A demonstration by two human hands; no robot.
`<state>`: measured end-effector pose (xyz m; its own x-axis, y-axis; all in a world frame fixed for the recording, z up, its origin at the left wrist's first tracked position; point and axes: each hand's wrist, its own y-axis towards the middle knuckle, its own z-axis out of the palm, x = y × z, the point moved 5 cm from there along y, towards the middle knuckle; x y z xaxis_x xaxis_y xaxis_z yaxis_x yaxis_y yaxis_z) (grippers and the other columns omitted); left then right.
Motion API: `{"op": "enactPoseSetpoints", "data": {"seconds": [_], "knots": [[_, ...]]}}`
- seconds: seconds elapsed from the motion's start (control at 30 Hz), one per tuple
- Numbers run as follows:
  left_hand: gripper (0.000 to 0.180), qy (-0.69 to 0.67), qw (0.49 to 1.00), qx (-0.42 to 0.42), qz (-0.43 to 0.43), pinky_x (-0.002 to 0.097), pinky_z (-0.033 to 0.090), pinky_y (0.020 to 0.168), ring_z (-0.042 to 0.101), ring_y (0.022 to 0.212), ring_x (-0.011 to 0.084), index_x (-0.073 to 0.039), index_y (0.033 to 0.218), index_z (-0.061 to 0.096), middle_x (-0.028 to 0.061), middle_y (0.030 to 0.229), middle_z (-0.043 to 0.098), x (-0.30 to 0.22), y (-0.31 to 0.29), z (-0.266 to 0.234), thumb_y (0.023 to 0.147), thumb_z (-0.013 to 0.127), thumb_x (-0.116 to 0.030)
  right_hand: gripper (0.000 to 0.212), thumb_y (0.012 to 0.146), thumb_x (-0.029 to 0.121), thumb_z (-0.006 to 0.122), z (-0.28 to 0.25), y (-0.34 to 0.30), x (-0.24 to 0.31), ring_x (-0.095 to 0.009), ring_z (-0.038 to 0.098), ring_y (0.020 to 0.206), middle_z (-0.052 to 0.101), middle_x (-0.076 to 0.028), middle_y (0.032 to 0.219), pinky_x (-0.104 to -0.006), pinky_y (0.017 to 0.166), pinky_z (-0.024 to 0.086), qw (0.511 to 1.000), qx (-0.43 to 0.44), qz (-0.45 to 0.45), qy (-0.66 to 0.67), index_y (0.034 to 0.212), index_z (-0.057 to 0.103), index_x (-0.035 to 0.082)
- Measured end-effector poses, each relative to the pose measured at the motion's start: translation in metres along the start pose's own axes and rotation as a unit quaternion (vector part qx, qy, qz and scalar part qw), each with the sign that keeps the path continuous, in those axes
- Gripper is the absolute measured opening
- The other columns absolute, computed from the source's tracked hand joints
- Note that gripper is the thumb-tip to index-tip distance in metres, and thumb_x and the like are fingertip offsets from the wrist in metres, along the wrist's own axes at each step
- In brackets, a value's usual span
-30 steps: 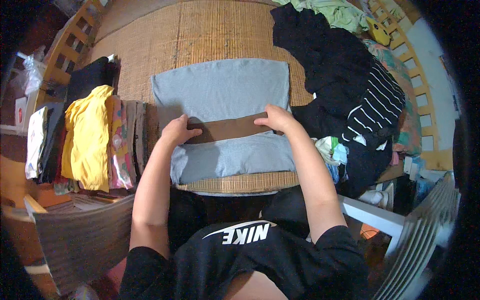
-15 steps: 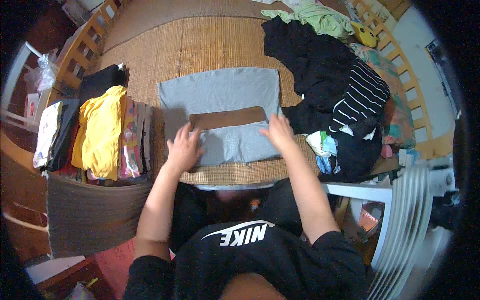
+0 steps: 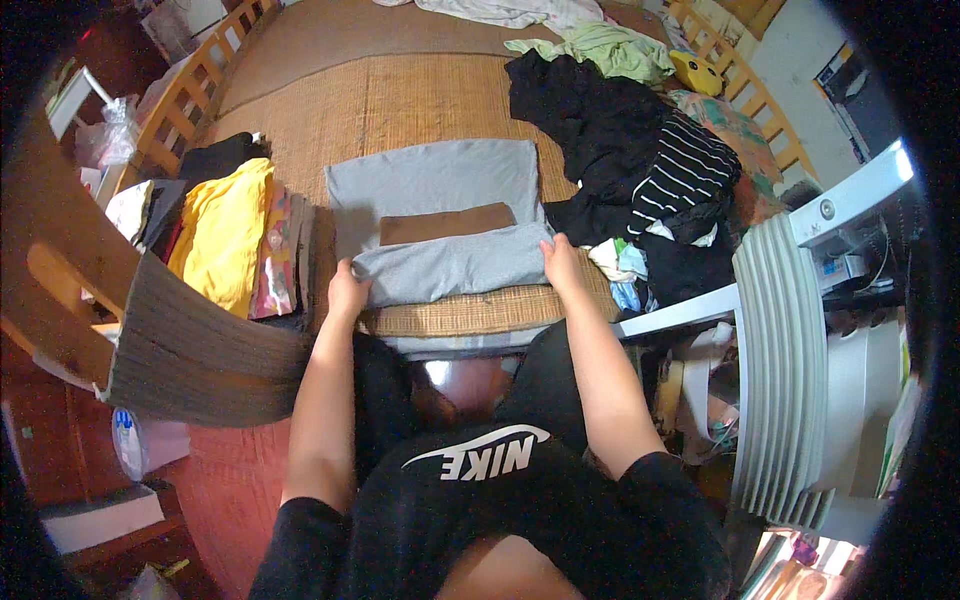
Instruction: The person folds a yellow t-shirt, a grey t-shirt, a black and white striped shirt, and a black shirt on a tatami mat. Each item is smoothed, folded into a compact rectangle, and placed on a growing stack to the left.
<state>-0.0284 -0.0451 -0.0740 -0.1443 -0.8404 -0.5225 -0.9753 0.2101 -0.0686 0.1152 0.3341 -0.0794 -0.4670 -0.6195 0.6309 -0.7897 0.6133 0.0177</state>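
A grey garment [image 3: 440, 165] lies spread in front of me, its near part folded over into a band [image 3: 455, 268]. A brown rectangle [image 3: 445, 225] shows across its middle; I cannot tell whether this is part of the garment. My left hand [image 3: 348, 292] is closed on the left end of the folded band, thumb on top. At the band's right end my right hand [image 3: 562, 265] pinches the cloth the same way. Between the two hands the near edge looks slightly raised, with soft creases.
Folded clothes stand in a row at left, a yellow one [image 3: 225, 235] among them. To the right lies a heap of black clothes [image 3: 610, 130] with a striped piece [image 3: 690, 170]. The woven mat [image 3: 400, 90] covers the bed, whose slatted rails [image 3: 190, 95] rise at the sides.
Both hands went from loosely spread over the garment to gripping the ends of its near band. That band is drawn up a little off the mat. The view has shifted.
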Motion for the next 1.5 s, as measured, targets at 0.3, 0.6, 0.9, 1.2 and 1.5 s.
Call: {"op": "enactPoseSetpoints", "data": {"seconds": [0.3,0.6,0.9,1.2,1.5], "knots": [[0.041,0.09,0.994,0.059,-0.036,0.0436,0.045,0.078,0.054,0.092,0.0394,-0.008,0.125,0.033,0.0268,0.106,0.051,0.015,0.004,0.017,0.084,0.037,-0.007,0.032,0.08,0.016,0.054,0.021,0.018,-0.029,-0.04,0.056,0.088,0.057,-0.028,0.092,-0.0451,0.077,0.043,0.992,0.049,0.035,-0.108,0.104,0.043,-0.003],[0.053,0.284,0.937,0.106,0.176,0.0411,0.046,0.086,0.032,0.121,0.0392,-0.01,0.132,0.028,0.0159,0.135,0.027,-0.023,-0.055,0.013,0.081,0.045,-0.01,0.062,0.064,0.017,0.073,-0.002,-0.054,0.016,-0.038,0.037,0.108,0.036,-0.018,0.118,-0.0413,0.093,0.033,0.958,0.132,-0.125,-0.222,0.114,0.04,0.004],[0.02,0.302,0.913,0.198,0.19,0.0383,0.05,0.075,0.059,0.091,0.0316,-0.001,0.089,0.062,0.0194,0.095,0.06,-0.033,-0.031,0.002,0.075,0.049,-0.007,0.024,0.07,0.015,0.052,-0.014,-0.033,0.024,-0.033,0.053,0.095,0.056,-0.016,0.101,-0.0418,0.081,0.044,0.946,0.155,-0.179,-0.221,0.091,0.06,0.005],[0.031,-0.138,0.976,0.158,0.06,0.0293,0.045,0.071,0.058,0.077,0.0202,0.002,0.094,0.06,0.0124,0.079,0.062,-0.02,0.024,-0.073,0.065,0.049,-0.002,0.016,0.076,0.015,0.054,-0.01,0.02,-0.009,-0.011,0.054,0.074,0.06,-0.003,0.082,-0.0254,0.067,0.042,0.902,0.157,0.042,0.4,0.085,0.059,0.003],[0.03,-0.202,0.973,-0.11,0.024,0.0325,0.043,0.078,0.058,0.087,0.0252,-0.001,0.105,0.054,0.0133,0.091,0.062,0.03,0.163,-0.012,0.077,0.053,-0.009,0.037,0.085,0.032,0.051,0.043,0.167,0.021,-0.026,0.057,0.086,0.061,-0.016,0.092,-0.0357,0.076,0.042,0.97,0.069,-0.026,0.232,0.098,0.055,-0.003]]}}
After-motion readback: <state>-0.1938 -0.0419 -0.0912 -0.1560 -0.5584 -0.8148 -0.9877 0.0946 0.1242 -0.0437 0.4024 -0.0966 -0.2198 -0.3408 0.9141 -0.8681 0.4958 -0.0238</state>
